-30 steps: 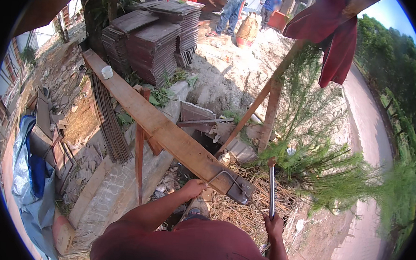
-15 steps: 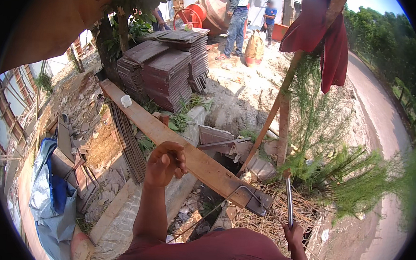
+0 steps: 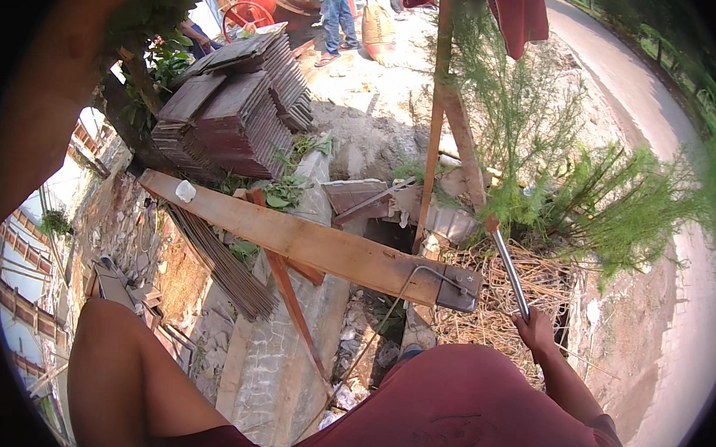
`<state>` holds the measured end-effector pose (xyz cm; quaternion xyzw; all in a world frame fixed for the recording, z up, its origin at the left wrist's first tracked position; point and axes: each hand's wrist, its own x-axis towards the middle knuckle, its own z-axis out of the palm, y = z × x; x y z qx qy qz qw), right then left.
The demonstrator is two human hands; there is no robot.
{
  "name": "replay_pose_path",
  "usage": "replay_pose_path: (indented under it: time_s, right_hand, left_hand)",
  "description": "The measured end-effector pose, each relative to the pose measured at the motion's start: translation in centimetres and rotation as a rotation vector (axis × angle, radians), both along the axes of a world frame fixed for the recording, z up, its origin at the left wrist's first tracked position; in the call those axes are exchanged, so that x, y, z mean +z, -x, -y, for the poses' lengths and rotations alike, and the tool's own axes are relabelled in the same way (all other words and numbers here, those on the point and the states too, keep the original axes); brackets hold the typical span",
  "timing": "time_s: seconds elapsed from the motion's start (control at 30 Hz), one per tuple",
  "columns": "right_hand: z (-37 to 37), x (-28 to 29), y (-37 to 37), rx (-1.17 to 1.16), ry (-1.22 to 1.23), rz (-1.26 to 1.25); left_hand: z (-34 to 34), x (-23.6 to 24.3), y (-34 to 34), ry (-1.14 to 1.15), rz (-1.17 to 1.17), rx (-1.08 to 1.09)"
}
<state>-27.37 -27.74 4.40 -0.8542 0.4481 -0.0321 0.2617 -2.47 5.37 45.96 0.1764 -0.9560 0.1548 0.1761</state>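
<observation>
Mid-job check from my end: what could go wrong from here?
The thin bent rod lies across the plank and the dark plate at its near end, with no visible hand on it; it might slip or spring.

The right hand holds the metal tool close to green branches, which could snag a swing.

The white cup near the plank's far end may tip off if jolted.
</observation>
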Motion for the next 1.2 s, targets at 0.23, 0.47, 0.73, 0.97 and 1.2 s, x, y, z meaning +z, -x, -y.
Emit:
replay_pose_path:
  time_s: [0.23,0.47,0.73,0.97,1.2]
  right_hand:
    - [0.1,-0.5,0.4,-0.035,-0.061,0.033]
    - [-0.2,0.1,0.0,-0.052,-0.088,0.023]
    - [0.3,-0.8,0.8,-0.05,-0.064,0.047]
    - [0.6,-2.2,1.3,-0.004,0.014,0.087]
    - [0.6,-1.8,0.3,0.024,-0.026,0.045]
  left_hand:
    - [0.4,-0.8,-0.9,0.023,-0.013,0.002]
    - [0.8,-1.1,-0.4,0.018,-0.042,0.031]
    - [0.8,-1.6,-1.3,-0.02,-0.172,-0.022]
    - [5.6,-12.6,0.5,-0.634,-1.288,-0.713]
    - [4.9,-15.4,3.8,-0.875,-1.451,-0.657]
